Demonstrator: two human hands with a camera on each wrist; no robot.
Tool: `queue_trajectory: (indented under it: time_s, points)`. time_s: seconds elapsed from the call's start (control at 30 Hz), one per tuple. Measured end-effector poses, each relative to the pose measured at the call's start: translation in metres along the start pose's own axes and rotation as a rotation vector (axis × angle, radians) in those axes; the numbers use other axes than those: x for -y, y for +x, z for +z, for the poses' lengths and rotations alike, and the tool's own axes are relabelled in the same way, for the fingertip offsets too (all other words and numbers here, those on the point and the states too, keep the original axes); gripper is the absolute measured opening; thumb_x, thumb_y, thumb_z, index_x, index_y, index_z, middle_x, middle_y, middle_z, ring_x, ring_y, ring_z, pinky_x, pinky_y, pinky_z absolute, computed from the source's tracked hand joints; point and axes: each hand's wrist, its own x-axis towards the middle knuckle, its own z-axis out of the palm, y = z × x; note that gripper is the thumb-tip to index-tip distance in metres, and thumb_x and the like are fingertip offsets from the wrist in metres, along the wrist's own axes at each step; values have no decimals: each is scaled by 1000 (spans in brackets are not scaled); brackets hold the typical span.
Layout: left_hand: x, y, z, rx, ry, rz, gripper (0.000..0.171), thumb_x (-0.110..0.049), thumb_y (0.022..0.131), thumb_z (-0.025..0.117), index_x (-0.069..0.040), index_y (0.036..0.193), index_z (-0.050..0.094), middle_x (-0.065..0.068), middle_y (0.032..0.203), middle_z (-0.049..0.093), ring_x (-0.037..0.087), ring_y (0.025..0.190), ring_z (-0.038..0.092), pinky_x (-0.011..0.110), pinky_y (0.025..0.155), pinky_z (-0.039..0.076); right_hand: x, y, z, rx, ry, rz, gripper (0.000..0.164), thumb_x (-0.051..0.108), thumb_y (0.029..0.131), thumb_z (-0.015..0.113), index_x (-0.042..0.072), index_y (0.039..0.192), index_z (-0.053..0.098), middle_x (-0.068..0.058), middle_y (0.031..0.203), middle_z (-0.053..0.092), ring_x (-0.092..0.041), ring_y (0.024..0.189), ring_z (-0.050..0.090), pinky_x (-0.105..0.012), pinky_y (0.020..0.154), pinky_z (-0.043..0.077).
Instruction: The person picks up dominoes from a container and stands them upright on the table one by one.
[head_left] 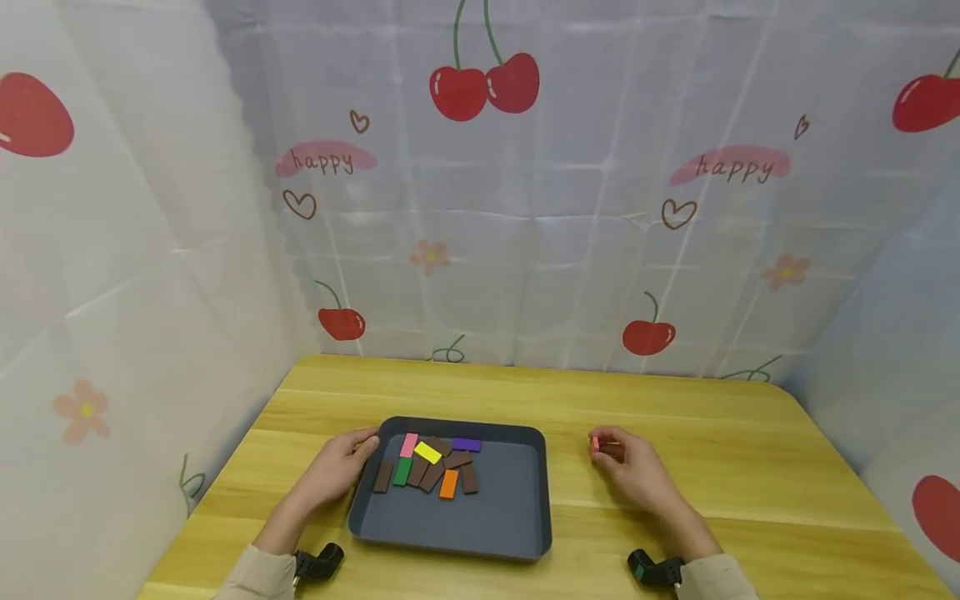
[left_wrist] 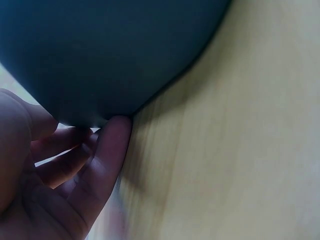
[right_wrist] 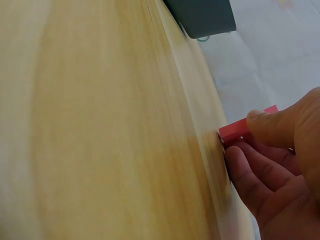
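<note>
My left hand (head_left: pixel 339 467) holds the dark grey tray (head_left: pixel 517 533) at its upper left corner. In the left wrist view its fingertips (left_wrist: pixel 117 131) meet the tray's outer wall, low by the wood. To the right of the tray, my right hand (head_left: pixel 633 471) pinches a small pinkish-red block (right_wrist: pixel 232 131) between thumb and fingers, close over the tabletop. Flat blocks lie in the tray's left half: a pink block (head_left: pixel 408 445), a yellow block (head_left: pixel 428 452), a green block (head_left: pixel 402 472), an orange block (head_left: pixel 448 484), a purple block (head_left: pixel 467 445) and several brown blocks (head_left: pixel 383 477).
A wooden table (head_left: pixel 675 408) carries the tray. White curtains (head_left: pixel 525 250) printed with cherries, hearts and flowers enclose its back and sides. Black wrist devices (head_left: pixel 318 562) are worn on both arms near the beige sleeves.
</note>
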Motion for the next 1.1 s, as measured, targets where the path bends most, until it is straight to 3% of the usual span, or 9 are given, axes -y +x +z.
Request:
queue_trajectory:
  time_s: [0.77,1.1]
  points:
    - [0,-4,-1,2,16,-15,47,-29,112,46,-3,150,53,18,148,58,40,143,49,60,117,42,-2,-2,4,7,-1,1,32,4,96,71,6,127,68,-9,118,72,-25,112,70,-38,96,61]
    - [-1,-3,0,2,7,-9,47,-30,112,46,-4,151,53,18,149,58,39,143,49,59,117,42,4,-3,-4,-3,6,15,47,21,95,76,3,136,62,-16,131,68,-32,123,65,-47,103,57]
